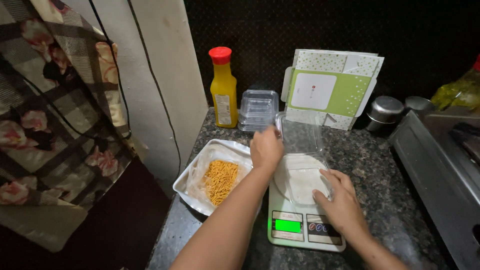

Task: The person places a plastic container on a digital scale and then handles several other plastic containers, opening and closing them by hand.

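A clear hinged plastic container (301, 165) sits open on a white kitchen scale (304, 225) with a lit green display. My left hand (266, 148) holds the left edge of its raised lid. My right hand (340, 197) presses on the container's right front rim. Left of the scale, a white tray (187, 177) holds a clear bag of orange-yellow fried snack sticks (220, 180).
A stack of clear plastic containers (258, 110) and a yellow bottle with a red cap (223, 87) stand at the back. Flat green-and-white cartons (332, 87) lean on the dark wall. Steel tins (385, 111) and a stove (440, 165) are at right. Floral cloth (55, 110) hangs left.
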